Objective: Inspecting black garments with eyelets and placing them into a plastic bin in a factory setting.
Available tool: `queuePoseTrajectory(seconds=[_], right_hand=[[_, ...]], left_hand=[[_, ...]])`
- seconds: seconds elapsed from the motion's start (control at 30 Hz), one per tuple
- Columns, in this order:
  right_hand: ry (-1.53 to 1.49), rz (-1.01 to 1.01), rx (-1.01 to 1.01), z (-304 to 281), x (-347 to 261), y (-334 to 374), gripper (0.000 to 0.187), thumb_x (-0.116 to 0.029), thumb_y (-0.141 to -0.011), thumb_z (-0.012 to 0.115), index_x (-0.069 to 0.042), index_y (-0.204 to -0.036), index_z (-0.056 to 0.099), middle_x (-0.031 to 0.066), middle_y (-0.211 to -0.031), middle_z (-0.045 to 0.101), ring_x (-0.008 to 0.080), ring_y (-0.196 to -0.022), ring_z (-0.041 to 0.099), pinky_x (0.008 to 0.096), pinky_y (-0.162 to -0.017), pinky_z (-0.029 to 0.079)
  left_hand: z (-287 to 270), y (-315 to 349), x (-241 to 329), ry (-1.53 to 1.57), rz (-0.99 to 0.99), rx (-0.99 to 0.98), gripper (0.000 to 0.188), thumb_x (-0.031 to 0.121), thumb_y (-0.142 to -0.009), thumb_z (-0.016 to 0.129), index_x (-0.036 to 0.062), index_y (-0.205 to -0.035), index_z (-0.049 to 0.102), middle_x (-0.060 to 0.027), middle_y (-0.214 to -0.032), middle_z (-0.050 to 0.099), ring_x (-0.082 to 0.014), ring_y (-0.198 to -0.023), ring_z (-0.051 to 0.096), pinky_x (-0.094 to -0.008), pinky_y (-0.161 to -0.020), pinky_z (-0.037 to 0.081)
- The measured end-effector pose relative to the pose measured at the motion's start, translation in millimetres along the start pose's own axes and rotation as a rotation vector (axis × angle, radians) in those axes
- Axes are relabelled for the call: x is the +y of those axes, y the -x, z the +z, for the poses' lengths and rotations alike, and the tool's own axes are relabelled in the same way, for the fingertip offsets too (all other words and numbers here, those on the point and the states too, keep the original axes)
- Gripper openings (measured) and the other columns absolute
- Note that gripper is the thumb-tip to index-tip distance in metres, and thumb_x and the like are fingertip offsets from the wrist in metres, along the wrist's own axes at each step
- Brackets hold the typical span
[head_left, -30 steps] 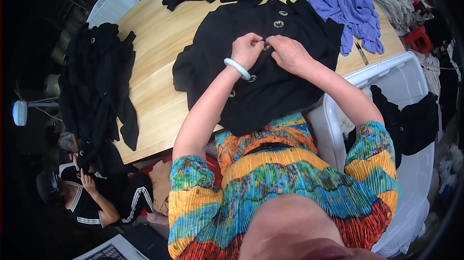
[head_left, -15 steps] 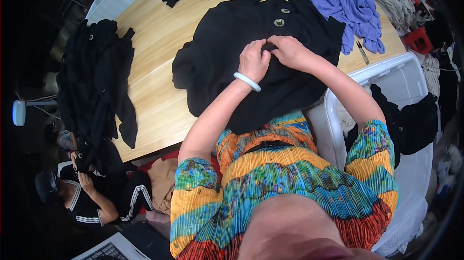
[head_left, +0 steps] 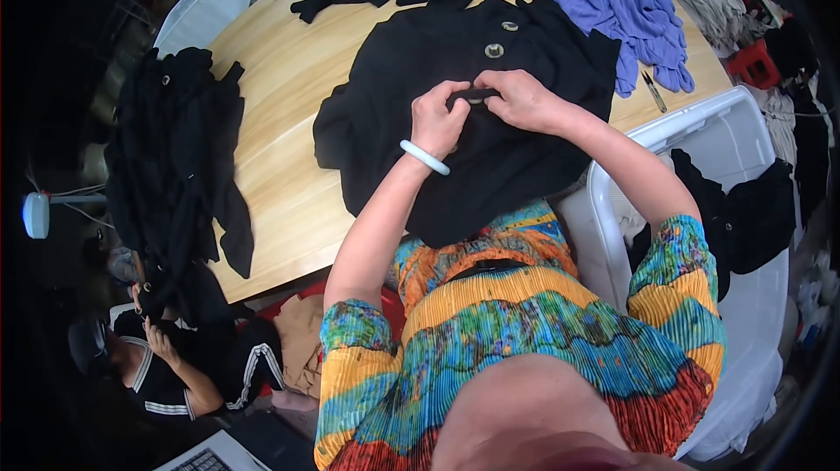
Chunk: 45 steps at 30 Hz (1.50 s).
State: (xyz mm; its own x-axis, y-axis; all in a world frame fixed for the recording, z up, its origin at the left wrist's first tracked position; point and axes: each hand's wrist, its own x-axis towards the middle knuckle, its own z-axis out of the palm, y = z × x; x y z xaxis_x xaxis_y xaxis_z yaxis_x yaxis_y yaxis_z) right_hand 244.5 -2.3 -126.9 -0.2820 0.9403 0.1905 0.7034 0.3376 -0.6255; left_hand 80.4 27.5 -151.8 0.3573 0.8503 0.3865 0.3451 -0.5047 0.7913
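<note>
Two bare hands work close together, fingertips nearly meeting: the left hand (head_left: 439, 117) and the right hand (head_left: 523, 101) each pinch, thumb against fingers, a narrow raised fold of a black button-front garment (head_left: 394, 134). The fold stretches between the two grips, with a button (head_left: 475, 101) partly visible there, mostly hidden by the fingers. The garment spreads beneath and around both hands on a wooden table (head_left: 284, 130), its near part hanging toward the wearer's lap. Just beyond the hands, two more round buttons, a nearer button (head_left: 494, 51) and a farther button (head_left: 510, 26), lie on the cloth. A pale bangle (head_left: 424, 158) circles the left wrist. Well to the left of the hands, a second black garment (head_left: 175, 151) drapes over the table edge; past it, lower down, a co-worker in a striped black top (head_left: 157, 383) handles dark cloth. Right of the hands are a purple garment (head_left: 612, 7), thread snips (head_left: 658, 100) and a white plastic tub (head_left: 735, 130) holding black clothing (head_left: 757, 217).
</note>
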Motion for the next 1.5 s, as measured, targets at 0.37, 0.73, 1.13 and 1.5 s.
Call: queuePoseTrajectory(seconds=[0.37,0.73,1.13,1.5], right_hand=[[-0.068,-0.141,-0.125,-9.2,-30.2,8.0,0.023,-0.020,-0.073,0.063,-0.001,-0.084,0.057,0.0139,-0.067,0.057,0.0290,-0.062,0.056,0.0349,-0.059,0.043],[0.412,-0.321,0.114,-19.4,14.7,39.7,0.016,-0.002,-0.070,0.058,-0.001,-0.086,0.055,0.0095,-0.082,0.052,0.0266,-0.081,0.051,0.0345,-0.077,0.040],[0.341,-0.285,0.223,-6.6,27.8,38.5,0.004,-0.002,-0.074,0.051,-0.003,-0.078,0.052,0.0102,-0.073,0.050,0.0258,-0.074,0.052,0.0350,-0.070,0.042],[0.302,-0.245,0.258,-0.1,25.9,30.3,0.005,-0.003,-0.074,0.052,-0.005,-0.079,0.051,0.0091,-0.073,0.049,0.0256,-0.074,0.052,0.0361,-0.069,0.043]], left_hand=[[-54.7,-7.9,-8.7,0.370,-0.229,-0.576,0.013,-0.003,-0.074,0.057,-0.0011,-0.088,0.058,-0.0020,-0.077,0.059,-0.0046,-0.073,0.053,-0.0194,-0.064,0.044],[-14.1,-29.1,2.7,-0.261,-0.025,-0.259,0.022,0.017,-0.076,0.062,0.0011,-0.090,0.059,-0.0075,-0.071,0.059,-0.0173,-0.058,0.056,-0.0262,-0.059,0.046],[9.6,-41.2,-14.5,0.071,-0.194,-0.106,0.014,0.014,-0.076,0.057,0.0015,-0.080,0.052,-0.0063,-0.065,0.053,-0.0177,-0.061,0.052,-0.0299,-0.056,0.041],[-1.1,-38.0,-3.3,0.562,-0.390,-0.227,0.010,0.013,-0.083,0.056,0.0053,-0.086,0.050,0.0074,-0.065,0.044,-0.0005,-0.059,0.038,-0.0167,-0.053,0.031]])
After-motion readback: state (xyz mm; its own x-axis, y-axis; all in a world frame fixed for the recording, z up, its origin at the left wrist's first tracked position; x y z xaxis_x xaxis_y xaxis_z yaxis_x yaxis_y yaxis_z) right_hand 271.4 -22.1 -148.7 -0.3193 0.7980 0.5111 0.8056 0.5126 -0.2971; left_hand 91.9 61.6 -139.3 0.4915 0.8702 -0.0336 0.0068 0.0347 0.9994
